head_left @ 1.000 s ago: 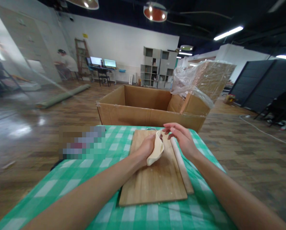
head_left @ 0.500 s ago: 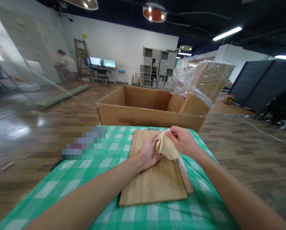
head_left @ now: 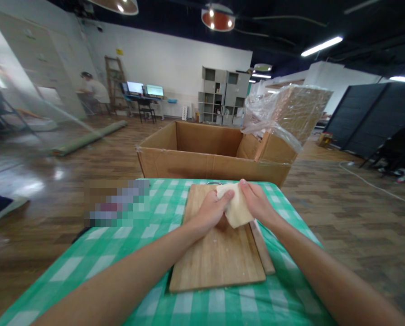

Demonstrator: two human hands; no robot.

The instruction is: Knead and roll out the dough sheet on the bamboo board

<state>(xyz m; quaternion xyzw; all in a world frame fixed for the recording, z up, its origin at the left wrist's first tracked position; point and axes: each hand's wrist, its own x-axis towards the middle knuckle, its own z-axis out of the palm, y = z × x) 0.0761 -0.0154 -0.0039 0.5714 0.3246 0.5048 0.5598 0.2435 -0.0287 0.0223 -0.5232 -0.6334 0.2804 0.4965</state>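
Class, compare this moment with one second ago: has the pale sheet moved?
Yes. Judged against the wooden board, the pale sheet has shifted right, toward the wooden rod along the board's right edge.

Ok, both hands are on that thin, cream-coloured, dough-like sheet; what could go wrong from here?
The thin cream sheet could tear where the left hand grips it and the right hand touches its edge. Its lower end hangs free, so it might droop onto the rectangular brown wooden board. The right hand could also knock the long pale wooden rod along the board's right edge.
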